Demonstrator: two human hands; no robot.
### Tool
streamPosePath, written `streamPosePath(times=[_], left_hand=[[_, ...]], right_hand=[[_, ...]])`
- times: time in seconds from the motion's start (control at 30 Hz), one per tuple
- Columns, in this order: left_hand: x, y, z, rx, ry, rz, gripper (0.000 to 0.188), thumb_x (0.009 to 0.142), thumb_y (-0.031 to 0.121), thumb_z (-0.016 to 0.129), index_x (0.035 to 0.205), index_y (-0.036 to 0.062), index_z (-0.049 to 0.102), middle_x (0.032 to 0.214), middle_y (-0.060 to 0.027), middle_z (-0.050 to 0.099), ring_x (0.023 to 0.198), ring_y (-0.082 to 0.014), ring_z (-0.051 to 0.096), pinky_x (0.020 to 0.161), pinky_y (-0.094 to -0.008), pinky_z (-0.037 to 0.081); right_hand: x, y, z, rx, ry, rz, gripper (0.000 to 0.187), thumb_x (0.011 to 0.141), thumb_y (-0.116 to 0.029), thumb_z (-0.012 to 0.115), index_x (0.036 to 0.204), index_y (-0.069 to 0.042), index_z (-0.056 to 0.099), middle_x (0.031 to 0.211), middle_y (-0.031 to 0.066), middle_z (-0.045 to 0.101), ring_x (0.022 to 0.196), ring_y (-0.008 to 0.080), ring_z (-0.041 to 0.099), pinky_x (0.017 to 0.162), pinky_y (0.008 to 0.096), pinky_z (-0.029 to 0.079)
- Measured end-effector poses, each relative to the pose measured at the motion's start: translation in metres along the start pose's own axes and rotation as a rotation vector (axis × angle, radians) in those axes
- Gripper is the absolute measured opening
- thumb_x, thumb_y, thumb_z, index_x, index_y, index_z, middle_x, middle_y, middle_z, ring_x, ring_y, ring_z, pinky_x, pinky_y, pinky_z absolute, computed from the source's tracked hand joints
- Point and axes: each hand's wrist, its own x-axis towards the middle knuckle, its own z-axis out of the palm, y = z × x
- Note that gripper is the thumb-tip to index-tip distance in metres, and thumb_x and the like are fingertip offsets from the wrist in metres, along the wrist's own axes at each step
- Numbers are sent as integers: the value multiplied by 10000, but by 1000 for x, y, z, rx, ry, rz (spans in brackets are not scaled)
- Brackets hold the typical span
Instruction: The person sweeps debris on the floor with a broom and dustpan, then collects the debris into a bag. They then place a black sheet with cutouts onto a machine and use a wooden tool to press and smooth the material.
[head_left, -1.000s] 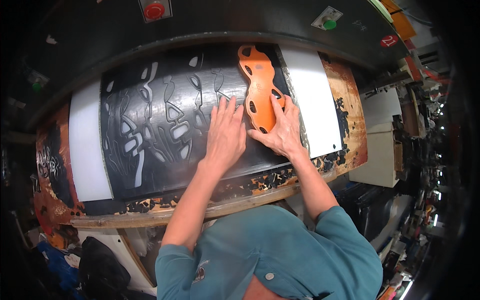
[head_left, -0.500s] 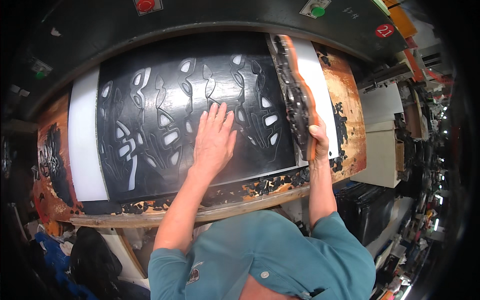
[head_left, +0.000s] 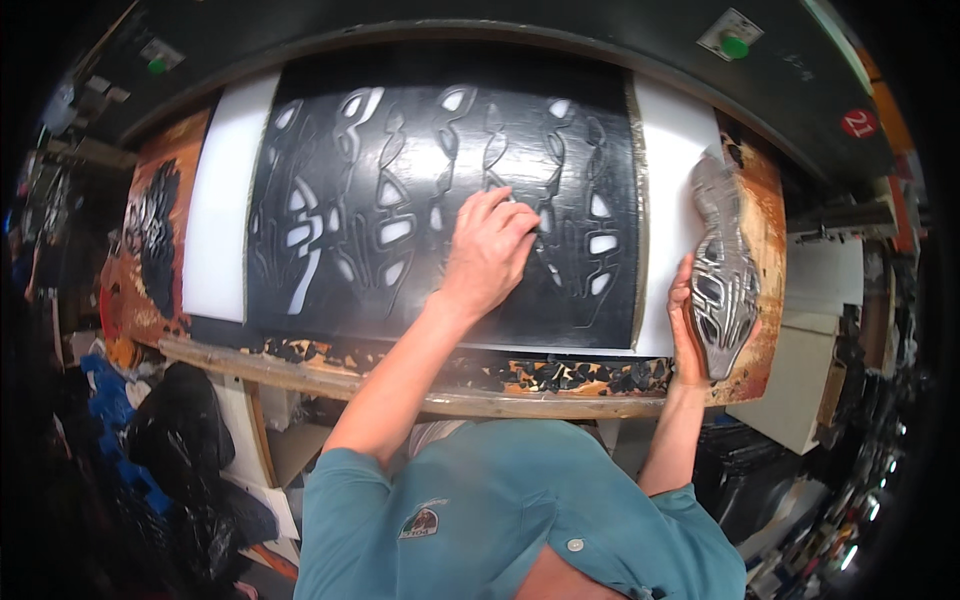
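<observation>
My left hand [head_left: 492,245] is on a black rubber-like sheet [head_left: 400,290], its fingers drawn together over a cut outline. What they pinch, if anything, is hidden. Long sole-shaped outlines run across the sheet, with white showing through several openings. My right hand [head_left: 684,325] grips a sole-shaped cutting die [head_left: 722,285] by its lower side. Its face of metal blades, with open slots between them, is turned up toward me. The die is held over the white board's right part and the worn wooden surface, and its upper end is smeared by motion.
The sheet lies on a white board [head_left: 225,210] above a scuffed wooden table [head_left: 165,290]. Black scraps [head_left: 540,372] gather along the front edge and at both sides. A dark machine beam [head_left: 450,20] with green buttons spans the back. Black bags [head_left: 180,425] stand at lower left.
My left hand has gone from lying flat with fingers stretched to a closed pinch on the sheet. My right hand has turned the die from edge-on to face-up. The view has swung too.
</observation>
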Motion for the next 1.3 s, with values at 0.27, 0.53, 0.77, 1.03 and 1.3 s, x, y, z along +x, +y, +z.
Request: streamPosePath(times=[0.27,0.53,0.77,1.03,1.3], left_hand=[[-15,28,-15,-310,134,37,214,845,4,804,1031,39,704,894,-125,692,843,-340,676,728,-427,555],[-117,82,-77,-376,-89,-211,228,869,-51,733,1085,19,715,984,-155,718,916,-347,700,784,-414,588],[-147,-42,-189,698,288,-650,428,988,156,704,1338,-79,630,1424,-288,574,1294,-427,539,1125,-529,435],[-150,-102,-244,80,346,-1114,574,931,157,801,1430,-57,615,1152,-127,753,1022,-148,673,923,-313,541],[-152,-103,-244,-535,434,-1103,314,1002,128,726,1276,-23,700,1139,-56,762,997,-110,665,910,-296,533]], right_hand=[[13,-48,34,-927,125,-65,830,978,-429,673,1595,32,364,1431,343,572,1265,493,636,1028,560,600],[30,-14,11,-2973,413,-179,1018,741,-349,890,1632,-159,437,1581,342,417,1486,503,374,1226,554,342],[67,135,8,-2074,-307,-196,418,938,-81,786,1338,-11,684,1242,118,722,1132,208,681,999,340,538],[93,369,8,-1798,-1173,-209,498,839,-252,865,1205,43,700,1151,189,692,1045,338,664,881,432,569],[94,422,-23,-1928,-1121,-160,431,874,-278,820,1164,26,721,1113,150,662,1003,318,619,873,418,519]])
